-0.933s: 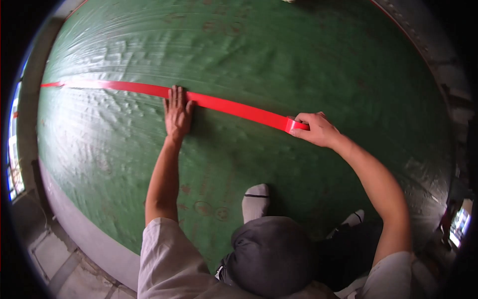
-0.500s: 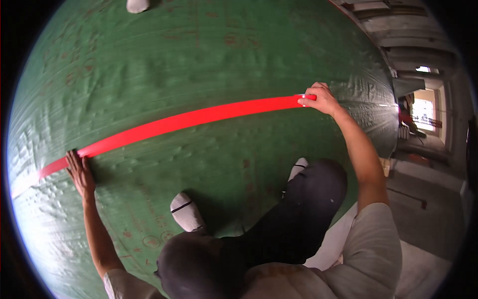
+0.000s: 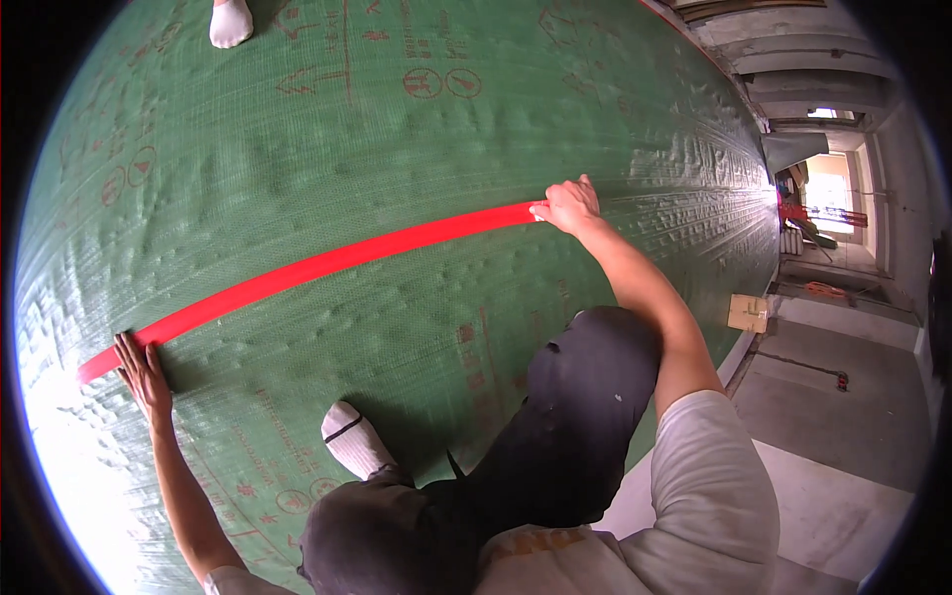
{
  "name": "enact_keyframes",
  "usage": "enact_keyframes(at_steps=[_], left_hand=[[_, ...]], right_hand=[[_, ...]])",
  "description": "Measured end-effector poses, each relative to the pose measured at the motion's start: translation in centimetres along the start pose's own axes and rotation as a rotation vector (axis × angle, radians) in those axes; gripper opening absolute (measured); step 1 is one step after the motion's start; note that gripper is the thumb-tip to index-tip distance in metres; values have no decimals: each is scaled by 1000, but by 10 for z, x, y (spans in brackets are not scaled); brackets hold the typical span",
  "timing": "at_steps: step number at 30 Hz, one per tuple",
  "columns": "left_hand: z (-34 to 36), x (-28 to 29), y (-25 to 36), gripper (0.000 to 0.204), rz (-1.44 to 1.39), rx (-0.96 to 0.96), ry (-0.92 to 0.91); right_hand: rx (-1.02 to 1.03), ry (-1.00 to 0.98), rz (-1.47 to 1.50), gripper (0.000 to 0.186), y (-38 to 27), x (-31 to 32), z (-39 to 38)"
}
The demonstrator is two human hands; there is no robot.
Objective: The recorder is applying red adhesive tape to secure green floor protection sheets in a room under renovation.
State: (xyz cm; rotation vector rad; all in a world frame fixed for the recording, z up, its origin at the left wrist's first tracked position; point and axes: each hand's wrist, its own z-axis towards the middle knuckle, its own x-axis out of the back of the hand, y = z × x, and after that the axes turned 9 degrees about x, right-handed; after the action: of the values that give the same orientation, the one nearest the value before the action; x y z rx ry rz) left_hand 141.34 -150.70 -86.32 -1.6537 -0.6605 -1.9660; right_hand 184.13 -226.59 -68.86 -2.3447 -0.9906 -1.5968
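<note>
A long strip of red tape [image 3: 342,260] runs from left to right across a green printed sheet [image 3: 397,327] that covers the floor. My left hand [image 3: 146,380] lies flat near the strip's left end, fingers stretched out with the tips on the tape. At the other end, my right hand [image 3: 572,205] is closed on the red tape, pinching it between thumb and fingers. The palm hides what else it may hold, such as a roll. Between my hands the strip looks taut.
My bent knee [image 3: 595,387] and socked foot [image 3: 355,439] are below the strip. Another person's white-socked foot [image 3: 231,24] stands on the sheet at the far left. Beyond the sheet's right edge sit a cardboard box [image 3: 748,313] and a grey concrete floor [image 3: 843,407].
The view has shifted. My right hand now appears farther left, with a shorter tape span between my hands. My left hand stays flat on the tape. My right foot is now hidden behind my knee.
</note>
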Motion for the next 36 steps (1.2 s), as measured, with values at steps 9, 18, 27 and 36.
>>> enact_keyframes(at_steps=[9,18,27,36], left_hand=[[0,-2,3,67,-11,-13,3],[-31,31,114,80,-178,-252,-74],[-96,69,474,99,-561,-580,-524],[-103,47,496,92,-532,-770,-403]], right_hand=[[-83,-124,-60,41,-24,0,9],[-73,-236,-124,45,-29,-2,9],[-84,-73,21,33,-28,-5,19],[-35,-95,25,38,-33,-18,28]])
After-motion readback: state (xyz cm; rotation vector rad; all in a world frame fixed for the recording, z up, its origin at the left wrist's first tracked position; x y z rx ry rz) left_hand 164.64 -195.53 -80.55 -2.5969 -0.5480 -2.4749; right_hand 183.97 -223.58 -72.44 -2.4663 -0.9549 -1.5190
